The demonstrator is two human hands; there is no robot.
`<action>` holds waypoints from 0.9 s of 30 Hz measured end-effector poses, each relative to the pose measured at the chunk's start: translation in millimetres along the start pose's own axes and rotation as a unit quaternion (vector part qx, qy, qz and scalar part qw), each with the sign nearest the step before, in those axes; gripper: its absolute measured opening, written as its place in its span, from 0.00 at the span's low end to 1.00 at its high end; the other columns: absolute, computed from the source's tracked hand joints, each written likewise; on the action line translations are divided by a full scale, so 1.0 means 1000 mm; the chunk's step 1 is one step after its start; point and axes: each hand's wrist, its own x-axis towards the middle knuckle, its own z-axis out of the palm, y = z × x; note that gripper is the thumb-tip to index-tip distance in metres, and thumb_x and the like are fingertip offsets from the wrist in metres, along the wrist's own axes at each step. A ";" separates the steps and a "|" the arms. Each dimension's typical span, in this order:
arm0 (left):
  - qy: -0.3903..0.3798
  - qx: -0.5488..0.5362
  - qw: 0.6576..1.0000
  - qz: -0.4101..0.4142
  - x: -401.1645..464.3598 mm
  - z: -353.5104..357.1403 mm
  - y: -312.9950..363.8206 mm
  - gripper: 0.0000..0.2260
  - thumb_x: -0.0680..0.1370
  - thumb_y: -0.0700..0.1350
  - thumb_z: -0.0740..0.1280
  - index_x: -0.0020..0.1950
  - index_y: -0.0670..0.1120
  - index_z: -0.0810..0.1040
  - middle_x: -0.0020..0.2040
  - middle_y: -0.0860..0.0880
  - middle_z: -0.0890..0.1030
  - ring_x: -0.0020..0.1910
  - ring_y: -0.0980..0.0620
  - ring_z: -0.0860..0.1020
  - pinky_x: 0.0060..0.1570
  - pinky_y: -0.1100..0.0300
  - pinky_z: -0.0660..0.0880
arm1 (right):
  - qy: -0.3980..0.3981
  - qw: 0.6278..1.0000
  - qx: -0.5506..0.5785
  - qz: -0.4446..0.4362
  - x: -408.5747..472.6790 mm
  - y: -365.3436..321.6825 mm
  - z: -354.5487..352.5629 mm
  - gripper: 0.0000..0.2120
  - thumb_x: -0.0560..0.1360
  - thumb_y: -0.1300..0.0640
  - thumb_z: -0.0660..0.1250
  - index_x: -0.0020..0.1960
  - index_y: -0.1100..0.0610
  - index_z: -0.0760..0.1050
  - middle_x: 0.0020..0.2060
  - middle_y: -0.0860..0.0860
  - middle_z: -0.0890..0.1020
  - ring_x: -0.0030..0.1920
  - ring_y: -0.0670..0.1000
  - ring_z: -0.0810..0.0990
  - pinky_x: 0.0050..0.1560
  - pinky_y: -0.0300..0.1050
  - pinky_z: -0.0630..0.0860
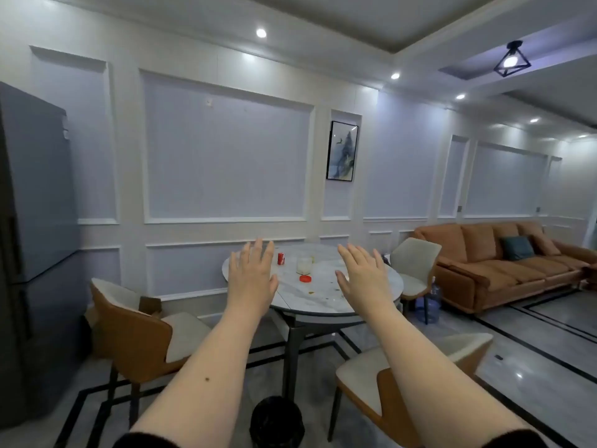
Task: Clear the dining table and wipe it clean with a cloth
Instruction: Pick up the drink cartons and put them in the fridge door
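Note:
A round marble dining table point(310, 302) stands ahead against the wall. On it are a red can point(281, 258), a clear plastic jar point(304, 265) and a red lid point(305, 279) lying flat in front of the jar. Small brown stains and crumbs point(326, 294) dot the right half of the top. My left hand point(252, 276) and my right hand point(363, 274) are stretched out in front of me, palms down, fingers spread, holding nothing. Both hands are in the air short of the table. No cloth is in view.
Three chairs surround the table: one at the left point(135, 331), one at the near right point(403, 383), one at the far right point(413, 263). A black bin point(277, 421) stands on the floor in front of me. A blue water bottle point(428, 303), an orange sofa point(504, 263) and a grey fridge point(32, 237) are nearby.

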 end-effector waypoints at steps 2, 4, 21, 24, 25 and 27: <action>-0.018 -0.001 1.000 -0.005 0.023 0.024 0.005 0.29 0.80 0.52 0.55 0.77 0.49 0.45 0.78 0.46 0.48 0.77 0.45 0.49 0.75 0.47 0.50 | -0.013 1.000 0.009 0.003 0.021 0.011 0.020 0.26 0.81 0.48 0.52 0.76 0.52 0.51 0.75 0.50 0.59 0.75 0.50 0.56 0.76 0.52 0.47; -0.035 0.013 0.999 0.002 0.042 0.049 0.007 0.29 0.81 0.52 0.54 0.77 0.49 0.44 0.78 0.47 0.48 0.77 0.46 0.49 0.75 0.48 0.49 | -0.033 0.999 0.015 -0.003 0.040 0.019 0.043 0.26 0.81 0.48 0.52 0.76 0.52 0.52 0.75 0.50 0.59 0.75 0.50 0.56 0.76 0.52 0.47; -0.100 -0.016 0.995 0.023 0.207 0.263 -0.039 0.28 0.81 0.53 0.54 0.77 0.49 0.45 0.78 0.47 0.50 0.76 0.46 0.53 0.74 0.49 0.54 | -0.100 0.994 0.050 -0.005 0.206 0.020 0.263 0.25 0.80 0.50 0.55 0.75 0.51 0.53 0.70 0.48 0.66 0.71 0.49 0.62 0.74 0.50 0.49; -0.104 -0.030 0.994 0.026 0.250 0.301 -0.053 0.29 0.81 0.52 0.55 0.77 0.48 0.46 0.77 0.46 0.51 0.75 0.46 0.54 0.73 0.50 0.56 | -0.114 0.992 0.048 0.002 0.244 0.024 0.300 0.25 0.80 0.51 0.55 0.75 0.52 0.55 0.70 0.48 0.66 0.71 0.50 0.63 0.74 0.50 0.51; -0.103 -0.043 0.993 0.028 0.266 0.313 -0.056 0.29 0.80 0.52 0.56 0.77 0.48 0.47 0.77 0.46 0.52 0.75 0.47 0.55 0.73 0.51 0.56 | -0.114 0.992 0.048 0.010 0.257 0.028 0.312 0.24 0.80 0.51 0.56 0.75 0.52 0.56 0.70 0.48 0.66 0.71 0.50 0.63 0.74 0.49 0.52; -0.099 -0.066 0.993 0.029 0.292 0.335 -0.056 0.29 0.80 0.52 0.57 0.77 0.47 0.48 0.77 0.46 0.52 0.74 0.47 0.56 0.72 0.53 0.57 | -0.107 0.993 0.050 0.027 0.277 0.038 0.334 0.24 0.80 0.51 0.56 0.74 0.52 0.57 0.70 0.48 0.66 0.70 0.50 0.63 0.74 0.48 0.54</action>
